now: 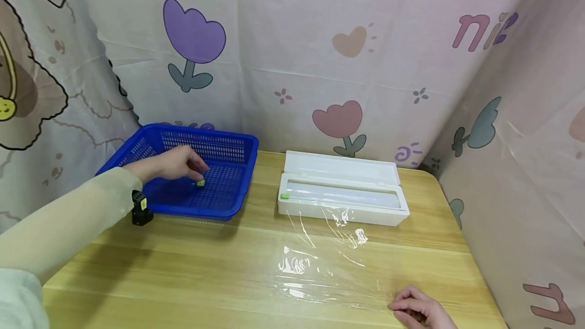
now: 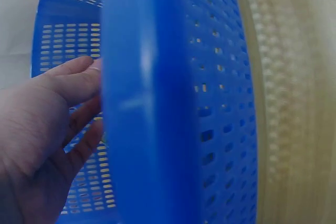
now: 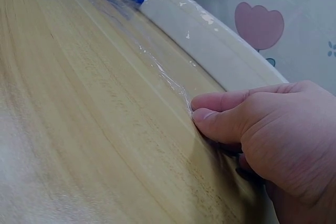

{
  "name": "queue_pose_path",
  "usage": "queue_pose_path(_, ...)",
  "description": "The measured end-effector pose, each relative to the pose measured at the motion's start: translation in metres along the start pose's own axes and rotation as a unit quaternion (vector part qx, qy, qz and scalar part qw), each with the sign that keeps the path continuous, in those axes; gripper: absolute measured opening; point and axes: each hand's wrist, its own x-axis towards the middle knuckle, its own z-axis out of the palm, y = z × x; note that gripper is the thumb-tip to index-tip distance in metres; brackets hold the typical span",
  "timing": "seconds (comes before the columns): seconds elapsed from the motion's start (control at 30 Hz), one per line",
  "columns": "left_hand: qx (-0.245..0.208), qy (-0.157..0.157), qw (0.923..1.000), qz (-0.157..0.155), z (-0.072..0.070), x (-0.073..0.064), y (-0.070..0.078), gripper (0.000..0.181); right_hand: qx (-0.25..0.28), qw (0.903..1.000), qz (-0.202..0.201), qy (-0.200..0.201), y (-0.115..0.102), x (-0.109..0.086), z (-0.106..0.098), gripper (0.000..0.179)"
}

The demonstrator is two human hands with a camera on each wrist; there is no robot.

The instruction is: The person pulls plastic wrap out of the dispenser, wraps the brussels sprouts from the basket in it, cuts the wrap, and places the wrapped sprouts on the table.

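My left hand (image 1: 175, 163) reaches over the near rim of a blue plastic basket (image 1: 249, 176), its fingers pointing inward and slightly bent. A small green-and-yellow piece (image 1: 200, 183) shows right at its thumb tip, too small to identify. In the left wrist view the basket's rim hides the fingertips of the left hand (image 2: 47, 124). My right hand (image 1: 422, 309) pinches the edge of a sheet of clear cling film (image 1: 320, 268) between thumb and finger. The film stretches over the table from a white cling film dispenser box (image 1: 343, 217) with its lid raised.
A green slide cutter (image 1: 285, 196) sits at the left end of the dispenser. The wooden table (image 1: 183, 263) is bordered by a patterned cloth curtain (image 1: 283, 29) at the back and sides. A black wrist camera (image 1: 141, 209) hangs close by the basket's near rim.
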Motion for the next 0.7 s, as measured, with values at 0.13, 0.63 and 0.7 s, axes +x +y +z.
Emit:
queue_pose_path(0.13,-0.019,0.008,0.9998,-0.001,0.005,0.001,-0.005,0.032,0.009,0.9999,-0.001,-0.005,0.0,0.001,-0.001,0.046)
queue_pose_path(0.63,0.0,0.004,0.9991,-0.043,0.015,0.0,-0.026,0.04,0.002,0.9996,0.018,-0.021,-0.003,0.002,-0.004,0.042)
queue_pose_path(0.7,0.007,0.004,0.9988,-0.048,0.016,0.001,-0.028,0.04,0.004,0.9996,0.017,-0.022,-0.003,0.002,-0.005,0.043)
